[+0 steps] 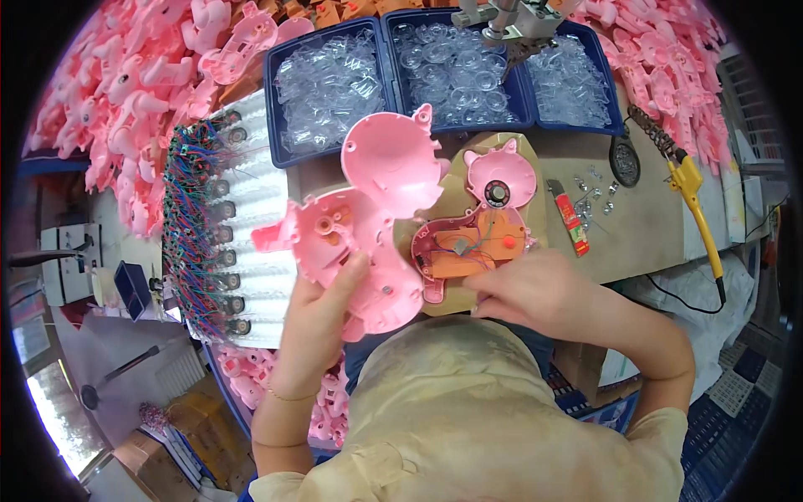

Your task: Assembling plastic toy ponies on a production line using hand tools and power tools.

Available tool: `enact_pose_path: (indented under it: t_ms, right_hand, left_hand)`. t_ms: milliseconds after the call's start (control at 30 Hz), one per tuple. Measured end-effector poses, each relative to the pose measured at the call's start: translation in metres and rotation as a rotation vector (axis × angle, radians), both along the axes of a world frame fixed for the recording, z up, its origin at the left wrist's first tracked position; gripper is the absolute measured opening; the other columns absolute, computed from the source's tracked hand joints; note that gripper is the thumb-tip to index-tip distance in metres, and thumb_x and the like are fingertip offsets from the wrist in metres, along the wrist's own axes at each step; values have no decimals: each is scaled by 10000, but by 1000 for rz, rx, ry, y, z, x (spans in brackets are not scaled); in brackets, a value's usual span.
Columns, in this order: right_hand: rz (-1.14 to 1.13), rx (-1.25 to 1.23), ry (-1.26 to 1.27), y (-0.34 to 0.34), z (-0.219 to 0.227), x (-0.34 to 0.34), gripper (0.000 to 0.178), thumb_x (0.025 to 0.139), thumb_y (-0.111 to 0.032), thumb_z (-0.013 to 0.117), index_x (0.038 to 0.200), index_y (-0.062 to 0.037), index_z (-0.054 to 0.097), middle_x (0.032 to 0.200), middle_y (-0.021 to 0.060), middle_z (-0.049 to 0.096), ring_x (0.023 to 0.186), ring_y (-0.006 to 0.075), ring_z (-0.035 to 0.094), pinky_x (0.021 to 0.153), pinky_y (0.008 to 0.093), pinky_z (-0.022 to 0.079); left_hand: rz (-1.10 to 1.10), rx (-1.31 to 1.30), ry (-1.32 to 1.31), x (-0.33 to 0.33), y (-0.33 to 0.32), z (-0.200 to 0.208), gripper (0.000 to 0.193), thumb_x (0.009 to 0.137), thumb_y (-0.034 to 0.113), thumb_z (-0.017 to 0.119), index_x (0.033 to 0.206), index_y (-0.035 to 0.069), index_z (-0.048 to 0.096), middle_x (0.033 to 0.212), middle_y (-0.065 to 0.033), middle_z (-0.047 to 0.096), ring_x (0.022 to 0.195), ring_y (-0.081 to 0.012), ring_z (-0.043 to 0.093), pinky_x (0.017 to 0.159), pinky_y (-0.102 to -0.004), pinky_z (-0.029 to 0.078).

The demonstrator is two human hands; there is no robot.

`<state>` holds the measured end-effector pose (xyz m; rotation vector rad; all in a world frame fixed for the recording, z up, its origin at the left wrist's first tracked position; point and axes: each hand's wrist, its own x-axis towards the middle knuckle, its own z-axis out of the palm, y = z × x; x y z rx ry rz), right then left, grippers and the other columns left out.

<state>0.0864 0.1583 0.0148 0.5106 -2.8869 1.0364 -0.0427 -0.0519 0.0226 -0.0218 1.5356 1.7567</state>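
Observation:
My left hand (322, 314) grips a pink plastic toy shell half (368, 226), held up with its hollow inner side facing me. Beside it on the bench lies the matching pink shell half (481, 222) with an orange inner unit, a round speaker and thin wires. My right hand (531, 289) rests at the lower edge of that piece, fingers curled and touching the orange unit; whether it pinches anything is hidden.
Blue trays (385, 50) of clear plastic parts stand behind. Heaps of pink shells (142, 92) lie left and right. A white rack of small wired speakers (217, 234) stands at left. A yellow soldering iron (694, 209), a red knife (570, 219) and loose screws (590, 197) lie at right.

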Motion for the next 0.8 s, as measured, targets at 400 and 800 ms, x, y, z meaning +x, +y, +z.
enact_pose_path:
  t_ms: [400, 800]
  right_hand:
    - [-395, -540, -110, -19, 12, 1, 127, 743, 12, 649, 865, -8, 622, 798, 75, 565, 657, 161, 533, 569, 267, 422]
    - [-599, -8, 259, -47, 3, -20, 246, 593, -22, 698, 821, -63, 614, 785, 36, 501, 694, 220, 493, 613, 343, 339]
  left_hand:
    - [-173, -173, 403, 20, 30, -17, 292, 759, 72, 661, 1004, -53, 566, 867, -96, 639, 793, -109, 593, 694, -262, 486]
    - [-118, -100, 599, 35, 35, -24, 285, 748, 33, 623, 1014, -47, 555, 866, -101, 622, 785, -161, 605, 719, -288, 487]
